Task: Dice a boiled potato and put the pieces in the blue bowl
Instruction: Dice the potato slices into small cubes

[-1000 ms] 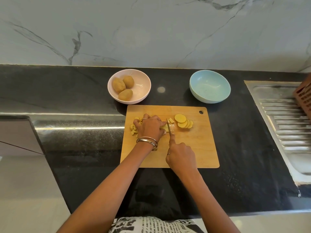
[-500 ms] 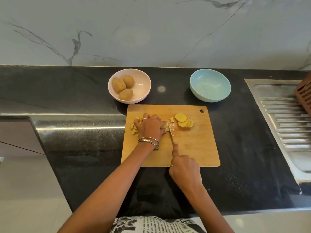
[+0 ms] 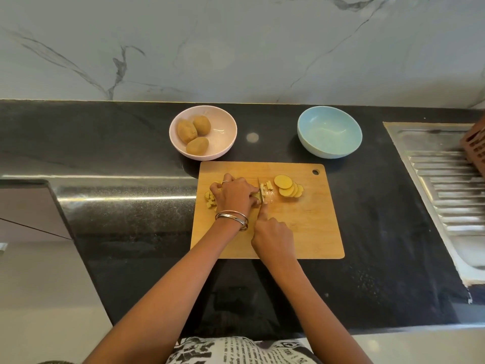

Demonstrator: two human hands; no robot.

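Black speckled stone counter under a marble wall, with a rectangular wooden cutting board at frame centre.

The left hand, fingers curled and pressed together, holds down yellow potato pieces; the right hand grips a knife, index finger stretched along its blade. Round potato slices lie just right of the blade. The pale blue bowl sits upper right of the board, a pink bowl of whole potatoes upper left.

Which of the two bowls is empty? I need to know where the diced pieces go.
The pale blue round bowl, back right of the wooden cutting board, is empty; the pink round bowl holds three whole potatoes.
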